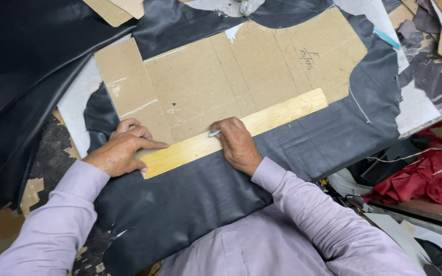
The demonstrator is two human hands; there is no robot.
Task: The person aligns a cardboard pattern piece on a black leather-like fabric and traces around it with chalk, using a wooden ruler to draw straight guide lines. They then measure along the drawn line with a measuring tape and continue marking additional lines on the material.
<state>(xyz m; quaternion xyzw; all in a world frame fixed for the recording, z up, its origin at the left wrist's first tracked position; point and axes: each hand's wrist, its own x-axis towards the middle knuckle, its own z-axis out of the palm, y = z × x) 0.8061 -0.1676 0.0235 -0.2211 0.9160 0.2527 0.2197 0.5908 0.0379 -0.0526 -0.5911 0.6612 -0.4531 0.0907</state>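
A brown cardboard pattern [231, 76] lies on a sheet of black leather [313, 143] spread over the table. A long wooden ruler [262, 122] rests slanted along the pattern's lower edge. My left hand [121, 153] presses flat on the ruler's left end, fingers together. My right hand [236, 143] sits on the ruler near its middle and pinches a small light-blue marker [214, 134] whose tip touches the ruler's upper edge.
More black leather [26, 61] is piled at the left and top. Grey and black scraps [425, 71] lie at the right with a light-blue stick [386, 38]. Red cloth [420, 179] lies below the table's right edge. Cardboard pieces [116, 9] sit at the top.
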